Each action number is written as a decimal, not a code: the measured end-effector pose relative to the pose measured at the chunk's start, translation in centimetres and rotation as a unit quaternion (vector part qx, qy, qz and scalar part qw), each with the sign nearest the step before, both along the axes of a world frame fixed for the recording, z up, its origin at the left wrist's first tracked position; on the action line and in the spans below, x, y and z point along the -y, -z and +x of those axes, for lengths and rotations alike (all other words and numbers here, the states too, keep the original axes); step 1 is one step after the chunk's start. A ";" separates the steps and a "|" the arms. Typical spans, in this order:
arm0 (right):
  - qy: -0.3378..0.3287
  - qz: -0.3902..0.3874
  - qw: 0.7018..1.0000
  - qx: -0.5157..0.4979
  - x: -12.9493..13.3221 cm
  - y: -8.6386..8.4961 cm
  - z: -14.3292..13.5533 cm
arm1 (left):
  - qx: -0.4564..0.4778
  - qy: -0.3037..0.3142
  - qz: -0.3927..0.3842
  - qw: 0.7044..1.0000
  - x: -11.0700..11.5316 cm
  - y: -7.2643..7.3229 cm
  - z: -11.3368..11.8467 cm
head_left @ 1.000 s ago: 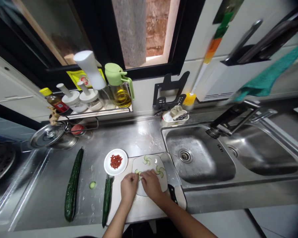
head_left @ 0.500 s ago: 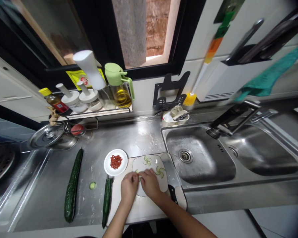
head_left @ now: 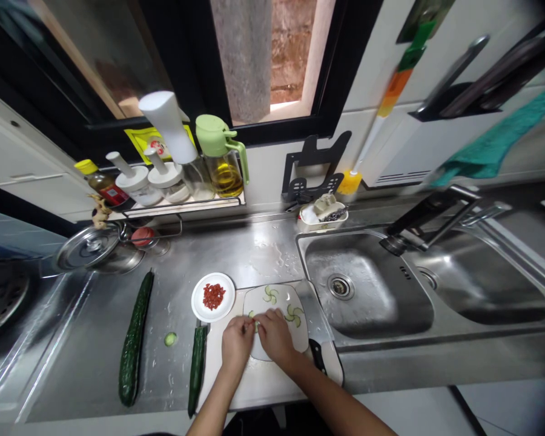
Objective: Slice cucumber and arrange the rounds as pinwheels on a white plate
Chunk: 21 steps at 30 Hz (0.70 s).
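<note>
fingertips of the left hand and right hand have drawn closer around cucumber slices, narrowly set, exact hold unclear; delicate arranging between them seems unfinished.

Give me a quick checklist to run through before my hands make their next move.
1. Square plate resting on cutting board: ok.
2. Two cucumber-slice pinwheels uncovered: ok.
3. Cucumber pieces by the left hand and right hand arranged neatly: cannot tell, fingers mostly hide them.
4. Red berries, likely goji, contained in round dish: ok.
5. Knife handle outside both hands: ok.
</note>
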State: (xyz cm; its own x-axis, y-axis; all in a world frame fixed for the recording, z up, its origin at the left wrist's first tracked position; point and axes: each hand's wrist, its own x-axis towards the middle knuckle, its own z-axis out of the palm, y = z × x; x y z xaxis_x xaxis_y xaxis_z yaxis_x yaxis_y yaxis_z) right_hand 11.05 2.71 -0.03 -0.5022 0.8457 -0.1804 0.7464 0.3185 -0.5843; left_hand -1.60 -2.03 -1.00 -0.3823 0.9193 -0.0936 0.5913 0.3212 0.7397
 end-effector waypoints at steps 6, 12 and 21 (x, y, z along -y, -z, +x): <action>0.009 0.000 1.000 -0.009 -0.1 -0.1 0.2 | -0.001 -0.002 0.004 1.000 0.2 -0.6 -0.6; 0.024 0.002 0.999 -0.032 0.0 -0.4 0.9 | -0.047 -0.079 -0.031 0.995 0.0 -1.2 -4.1; 0.020 0.000 1.000 -0.001 0.4 -0.3 1.4 | -0.150 -0.097 -0.033 0.983 -2.3 -0.3 -8.9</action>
State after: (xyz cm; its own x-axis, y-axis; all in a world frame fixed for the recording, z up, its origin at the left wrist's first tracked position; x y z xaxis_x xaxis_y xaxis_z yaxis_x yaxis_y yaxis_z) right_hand 12.45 2.28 0.29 -0.4688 0.8650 -0.1790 0.7575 0.2894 -0.5852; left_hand -10.48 0.27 -0.68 -0.5699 0.8217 -0.0076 0.7022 0.4918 0.5148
